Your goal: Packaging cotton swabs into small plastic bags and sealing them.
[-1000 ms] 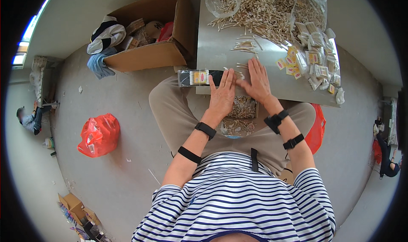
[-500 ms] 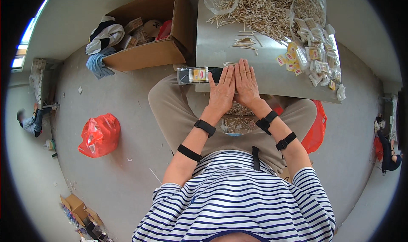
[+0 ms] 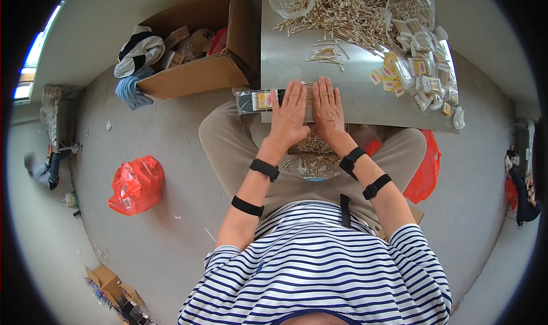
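My left hand (image 3: 289, 116) lies with its fingers stretched out over the right part of a dark strip. On that strip's left part is a clear packet of cotton swabs (image 3: 264, 101) with a yellow card. My right hand (image 3: 328, 108) is stretched flat beside it at the near edge of the metal table (image 3: 365, 105). A few loose cotton swabs (image 3: 309, 90) show in the narrow gap between my hands; what lies under the palms is hidden. Farther in, a small group of cotton swabs (image 3: 325, 55) rests on the table.
A large heap of cotton swabs (image 3: 342, 11) covers the far table. Filled packets (image 3: 428, 77) and yellow cards (image 3: 390, 74) lie at the right. An open cardboard box (image 3: 194, 77) stands left; a red plastic bag (image 3: 137, 185) is on the floor. Two people sit far off at either side.
My hands have moved slightly apart, the left one shifting left, and loose cotton swabs now show between them. The fingers stay stretched.
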The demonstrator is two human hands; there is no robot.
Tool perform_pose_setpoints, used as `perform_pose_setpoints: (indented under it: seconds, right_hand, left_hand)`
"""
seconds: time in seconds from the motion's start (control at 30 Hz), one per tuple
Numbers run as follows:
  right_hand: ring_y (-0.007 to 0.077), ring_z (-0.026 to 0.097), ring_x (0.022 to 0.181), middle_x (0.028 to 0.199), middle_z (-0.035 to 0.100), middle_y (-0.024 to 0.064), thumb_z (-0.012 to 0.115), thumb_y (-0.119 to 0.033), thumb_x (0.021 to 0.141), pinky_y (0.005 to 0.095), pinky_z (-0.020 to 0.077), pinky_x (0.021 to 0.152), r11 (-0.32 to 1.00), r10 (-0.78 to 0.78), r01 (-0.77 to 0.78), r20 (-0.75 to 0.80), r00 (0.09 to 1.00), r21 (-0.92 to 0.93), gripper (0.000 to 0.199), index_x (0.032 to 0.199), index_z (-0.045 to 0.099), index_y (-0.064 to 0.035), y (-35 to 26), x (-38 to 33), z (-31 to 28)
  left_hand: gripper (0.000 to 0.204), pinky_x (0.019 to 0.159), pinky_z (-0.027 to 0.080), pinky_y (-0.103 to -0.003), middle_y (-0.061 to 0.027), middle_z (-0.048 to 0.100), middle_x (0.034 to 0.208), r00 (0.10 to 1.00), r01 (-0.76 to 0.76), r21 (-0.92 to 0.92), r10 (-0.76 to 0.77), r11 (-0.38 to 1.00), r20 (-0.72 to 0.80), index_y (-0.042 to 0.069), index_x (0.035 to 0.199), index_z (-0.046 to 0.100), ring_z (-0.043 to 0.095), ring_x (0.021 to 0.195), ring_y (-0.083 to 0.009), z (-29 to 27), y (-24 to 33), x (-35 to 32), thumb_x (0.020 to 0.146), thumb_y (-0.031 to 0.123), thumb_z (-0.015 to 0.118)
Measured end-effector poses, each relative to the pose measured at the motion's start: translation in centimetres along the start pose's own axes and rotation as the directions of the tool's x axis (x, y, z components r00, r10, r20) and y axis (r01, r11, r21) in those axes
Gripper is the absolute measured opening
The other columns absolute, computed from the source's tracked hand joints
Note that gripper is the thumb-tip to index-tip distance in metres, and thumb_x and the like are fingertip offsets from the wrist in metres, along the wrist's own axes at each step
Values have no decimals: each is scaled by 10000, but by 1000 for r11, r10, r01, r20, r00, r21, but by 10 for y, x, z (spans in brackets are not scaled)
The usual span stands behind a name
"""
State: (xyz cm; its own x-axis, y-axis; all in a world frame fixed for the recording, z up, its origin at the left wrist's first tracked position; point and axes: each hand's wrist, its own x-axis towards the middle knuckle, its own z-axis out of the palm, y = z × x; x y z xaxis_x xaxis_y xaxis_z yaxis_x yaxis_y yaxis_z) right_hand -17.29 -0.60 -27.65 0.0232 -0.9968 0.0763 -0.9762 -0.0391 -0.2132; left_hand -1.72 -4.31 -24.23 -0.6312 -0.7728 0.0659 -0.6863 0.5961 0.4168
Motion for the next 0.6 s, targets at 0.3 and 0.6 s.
perform_pose_setpoints:
  seconds: [0.3, 0.6]
  right_hand:
    - [389, 155, 1572, 1669, 199, 237, 921, -258, 595, 543, 178, 1262, 997, -17, 18, -12, 1000, 73, 1257, 1591, 208, 25, -2, 0, -2]
    - [391, 155, 1571, 1672, 193, 237, 891, -242, 620, 530, 168, 1268, 998, -20, 23, -49, 999, 64, 1218, 1589, 208, 39, 0, -1, -2]
  left_hand:
    - [1300, 1244, 68, -660, -150, 252, 1673, 999, 20, 235, -31, 972, 42, -5, 1563, 340, 213, 1567, -282, 3, -18, 11, 470, 388, 924]
    - [1251, 1226, 67, -693, -134, 250, 1675, 1000, 10, 215, -10, 976, -1, 1, 1573, 321, 212, 1567, -276, 11, -11, 4, 514, 326, 902]
